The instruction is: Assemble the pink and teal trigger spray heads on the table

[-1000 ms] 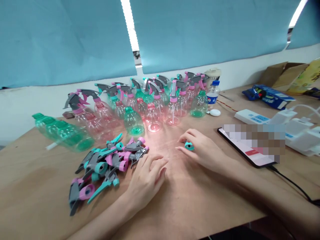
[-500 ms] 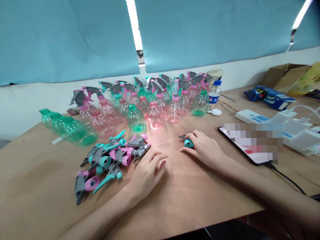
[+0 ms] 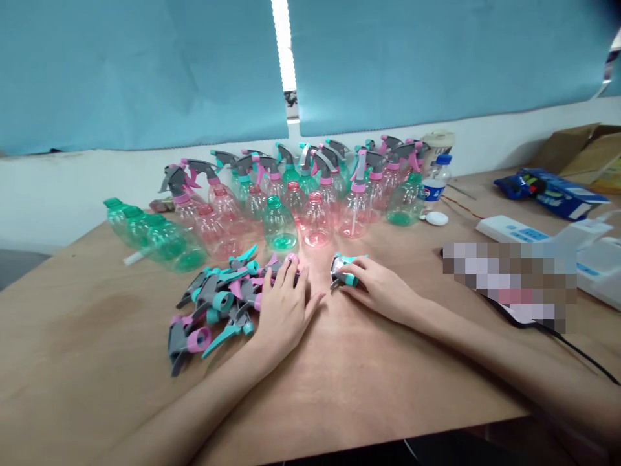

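My left hand [image 3: 285, 312] lies palm down with its fingers apart, over the right end of a pile of loose trigger spray heads [image 3: 220, 301]. Those heads are grey with teal or pink collars and triggers. In my right hand [image 3: 385, 288] is a grey and teal spray head [image 3: 350, 279], held by the fingers just above the table. Part of it is hidden by the fingers. Behind both hands stand an open green bottle [image 3: 280, 226] and an open pink bottle [image 3: 317, 221], both see-through.
Several bottles with spray heads fitted [image 3: 358, 207] stand in rows by the wall. Green bottles [image 3: 165, 239] stand at the left, with a white tube beside them. To the right are a phone [image 3: 514, 310] on a cable, a power strip [image 3: 509, 228] and a Pepsi bottle [image 3: 436, 181].
My left hand has moved forward onto the pile's right end, fingers spreading. My right hand has brought the spray head leftward, nearer the left hand, and turned it. The view has swung slightly left.
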A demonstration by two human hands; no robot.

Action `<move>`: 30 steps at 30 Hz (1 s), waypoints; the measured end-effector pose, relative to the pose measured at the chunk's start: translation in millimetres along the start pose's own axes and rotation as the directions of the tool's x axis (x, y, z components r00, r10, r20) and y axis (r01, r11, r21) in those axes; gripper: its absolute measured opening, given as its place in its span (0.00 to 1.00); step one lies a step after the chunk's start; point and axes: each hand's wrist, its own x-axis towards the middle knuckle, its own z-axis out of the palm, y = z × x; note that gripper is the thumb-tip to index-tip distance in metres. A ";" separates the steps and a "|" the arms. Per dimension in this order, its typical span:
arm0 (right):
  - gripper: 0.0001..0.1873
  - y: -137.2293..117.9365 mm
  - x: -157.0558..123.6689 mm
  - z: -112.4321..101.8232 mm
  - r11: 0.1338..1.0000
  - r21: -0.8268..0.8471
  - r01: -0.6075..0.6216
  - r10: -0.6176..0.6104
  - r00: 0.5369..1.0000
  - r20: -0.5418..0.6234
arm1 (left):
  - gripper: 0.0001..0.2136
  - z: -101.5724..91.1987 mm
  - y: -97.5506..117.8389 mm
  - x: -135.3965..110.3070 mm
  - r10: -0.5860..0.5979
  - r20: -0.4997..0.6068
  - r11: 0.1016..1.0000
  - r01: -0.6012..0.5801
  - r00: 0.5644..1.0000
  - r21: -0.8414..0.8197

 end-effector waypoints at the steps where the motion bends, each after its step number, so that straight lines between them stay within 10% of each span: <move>1: 0.14 -2.3 0.7 1.3 0.998 0.065 0.011 -0.011 1.000 -0.006 | 0.23 -0.2 0.3 -0.2 -0.025 0.008 1.000 0.025 1.000 0.016; 14: 0.09 -11.7 -7.1 1.5 0.906 0.422 -0.015 0.053 0.996 -0.077 | 0.27 9.7 -15.1 6.4 -0.094 -0.007 0.994 0.095 0.996 0.049; 21: 0.12 -13.5 -8.6 -3.5 0.741 0.670 -0.048 0.103 0.994 -0.043 | 0.15 -9.5 10.7 -3.1 0.174 -0.133 0.905 -0.212 0.976 -0.369; 30: 0.17 -20.3 -14.5 -0.4 0.692 0.722 0.007 0.076 0.994 -0.083 | 0.16 -3.6 18.5 -8.0 0.080 -0.065 0.815 -0.103 0.995 -0.571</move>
